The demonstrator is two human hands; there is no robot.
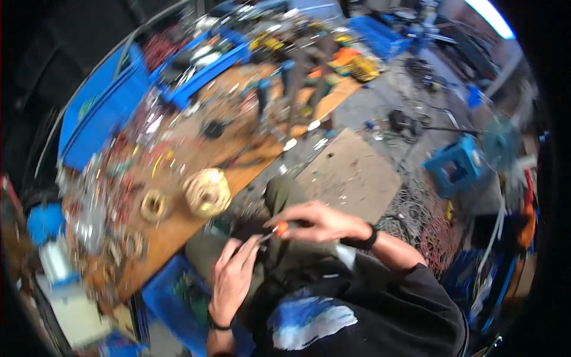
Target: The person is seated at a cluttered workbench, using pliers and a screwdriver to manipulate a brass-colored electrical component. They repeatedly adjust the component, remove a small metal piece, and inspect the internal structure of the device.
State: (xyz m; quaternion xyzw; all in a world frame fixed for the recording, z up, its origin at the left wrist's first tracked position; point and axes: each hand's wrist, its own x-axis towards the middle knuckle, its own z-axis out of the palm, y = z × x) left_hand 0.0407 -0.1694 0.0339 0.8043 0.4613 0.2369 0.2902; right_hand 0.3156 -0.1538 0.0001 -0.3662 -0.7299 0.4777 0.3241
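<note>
My right hand (324, 221) is wrapped round a screwdriver (282, 228) with an orange and dark handle, held over my lap. Its thin metal shaft points down to the left, toward my left hand (234, 275). The fingers of that hand are pressed together at the shaft's tip. Whatever they pinch there is too small and blurred to name. Both hands are close together above my thighs, just off the near edge of the wooden table (169, 229).
On the table lie a large yellowish roll (207, 192), a smaller roll (154, 205), and many loose wires and tools. Blue bins (199, 68) stand at the back. A blue tub (178, 297) is beside my leg. Cardboard (357, 172) and tangled cables (416, 220) cover floor to the right.
</note>
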